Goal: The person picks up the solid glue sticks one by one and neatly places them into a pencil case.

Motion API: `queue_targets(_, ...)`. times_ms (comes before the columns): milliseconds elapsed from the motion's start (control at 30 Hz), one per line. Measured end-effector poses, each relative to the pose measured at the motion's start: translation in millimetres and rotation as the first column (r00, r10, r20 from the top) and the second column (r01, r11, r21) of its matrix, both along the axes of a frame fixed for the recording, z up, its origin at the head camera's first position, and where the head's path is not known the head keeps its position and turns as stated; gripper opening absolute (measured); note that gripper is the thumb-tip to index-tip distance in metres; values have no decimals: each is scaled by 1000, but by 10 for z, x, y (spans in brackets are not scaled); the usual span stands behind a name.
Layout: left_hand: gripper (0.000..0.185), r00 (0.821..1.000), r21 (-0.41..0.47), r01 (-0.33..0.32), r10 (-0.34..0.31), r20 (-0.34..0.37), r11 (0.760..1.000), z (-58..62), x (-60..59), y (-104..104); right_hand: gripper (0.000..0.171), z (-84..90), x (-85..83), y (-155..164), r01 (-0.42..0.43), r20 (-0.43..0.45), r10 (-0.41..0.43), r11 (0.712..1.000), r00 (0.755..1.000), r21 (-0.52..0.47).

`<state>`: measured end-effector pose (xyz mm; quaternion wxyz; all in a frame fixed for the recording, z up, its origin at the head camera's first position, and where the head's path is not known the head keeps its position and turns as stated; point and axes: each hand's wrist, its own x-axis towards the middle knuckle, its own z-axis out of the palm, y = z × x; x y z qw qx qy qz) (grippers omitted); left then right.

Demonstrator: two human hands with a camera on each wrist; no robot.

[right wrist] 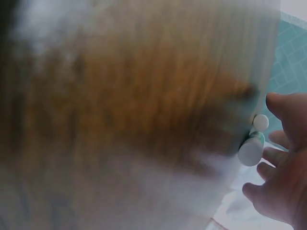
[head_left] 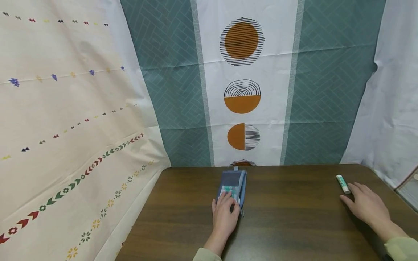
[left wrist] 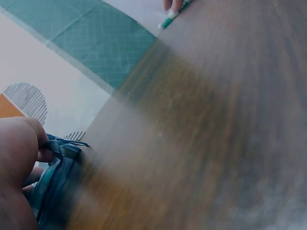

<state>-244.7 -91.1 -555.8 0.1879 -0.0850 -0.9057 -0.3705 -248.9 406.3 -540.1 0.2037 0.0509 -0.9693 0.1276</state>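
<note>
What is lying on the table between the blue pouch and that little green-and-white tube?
Nothing: between the blue fabric pencil pouch and the green-and-white glue stick there is only bare dark wooden table, as the head view shows.

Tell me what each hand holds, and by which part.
Left hand rests on the pencil case, fingers at its near end; a closed grip cannot be told. Right hand holds nothing, beside the glue stick.

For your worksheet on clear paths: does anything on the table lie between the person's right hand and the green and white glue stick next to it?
Nothing visible does. The right hand lies on the table with its fingertips right beside the glue stick; only bare wood shows around them. The pencil case under the left hand sits far off to the side.
</note>
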Motion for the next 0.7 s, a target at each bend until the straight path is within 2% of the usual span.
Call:
queue_targets(400,22,1000,-7,1,-1,-3,1000,2,-1,-1,64,6,-38,31,5,115,-2,1000,993,-25)
queue_targets(700,23,1000,-9,5,-5,-9,1000,-10,0,-7,57,14,-136,9,19,76,-15,999,997,-43)
